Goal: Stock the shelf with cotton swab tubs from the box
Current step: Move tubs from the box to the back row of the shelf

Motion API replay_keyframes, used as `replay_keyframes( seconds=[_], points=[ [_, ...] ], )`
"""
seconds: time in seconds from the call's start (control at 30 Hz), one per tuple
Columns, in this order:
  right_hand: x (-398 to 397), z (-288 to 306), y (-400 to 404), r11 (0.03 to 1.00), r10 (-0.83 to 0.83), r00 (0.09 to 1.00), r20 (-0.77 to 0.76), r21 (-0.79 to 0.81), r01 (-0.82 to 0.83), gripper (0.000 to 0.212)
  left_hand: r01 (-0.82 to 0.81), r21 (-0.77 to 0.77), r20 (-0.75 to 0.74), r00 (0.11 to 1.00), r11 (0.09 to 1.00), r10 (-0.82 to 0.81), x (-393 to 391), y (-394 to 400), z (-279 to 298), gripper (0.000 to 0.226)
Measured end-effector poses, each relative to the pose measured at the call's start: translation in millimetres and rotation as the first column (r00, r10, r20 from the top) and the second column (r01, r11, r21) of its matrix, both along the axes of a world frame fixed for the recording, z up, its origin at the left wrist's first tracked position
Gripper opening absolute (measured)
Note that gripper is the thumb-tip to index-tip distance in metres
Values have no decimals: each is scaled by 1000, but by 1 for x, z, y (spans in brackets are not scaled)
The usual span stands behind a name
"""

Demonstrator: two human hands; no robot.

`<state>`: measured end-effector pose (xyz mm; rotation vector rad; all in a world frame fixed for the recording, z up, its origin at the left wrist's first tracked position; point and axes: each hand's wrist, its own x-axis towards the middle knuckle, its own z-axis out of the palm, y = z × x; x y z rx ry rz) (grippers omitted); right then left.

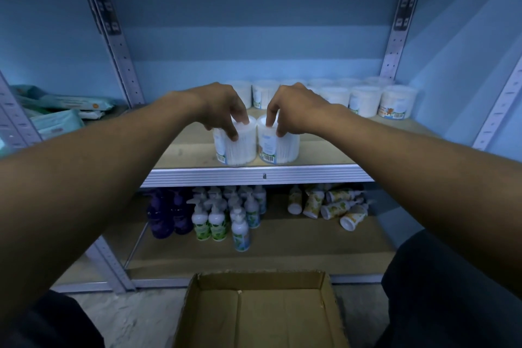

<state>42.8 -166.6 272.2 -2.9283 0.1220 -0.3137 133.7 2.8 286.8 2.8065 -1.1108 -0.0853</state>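
Note:
Two clear cotton swab tubs stand side by side near the front edge of the wooden shelf (324,154). My left hand (223,106) grips the left tub (230,151) from above, fingers curled over its lid. My right hand (293,107) grips the right tub (282,150) the same way. Several more tubs (364,100) stand in rows at the back right of the shelf. The open cardboard box (257,311) lies on the floor below me, and the part of its inside that I can see holds nothing.
Grey perforated metal uprights (118,45) frame the bay. Packs of wipes (59,110) lie on the neighbouring shelf at left. The lower shelf holds purple and white pump bottles (214,217) and several toppled tubes (333,205). My dark-clothed knees flank the box.

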Motion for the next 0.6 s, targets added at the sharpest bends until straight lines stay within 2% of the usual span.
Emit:
replay_keyframes(
  seconds=[0.4, 0.6],
  points=[
    [29, -1, -9, 999, -22, 1000, -7, 30, 23, 29, -4, -18, 7, 1000, 1000, 4, 34, -16, -5, 46],
    [54, -4, -17, 998, -38, 999, -5, 42, 38, 29, -9, -36, 57, 998, 999, 11, 60, -25, -13, 45]
  ],
)
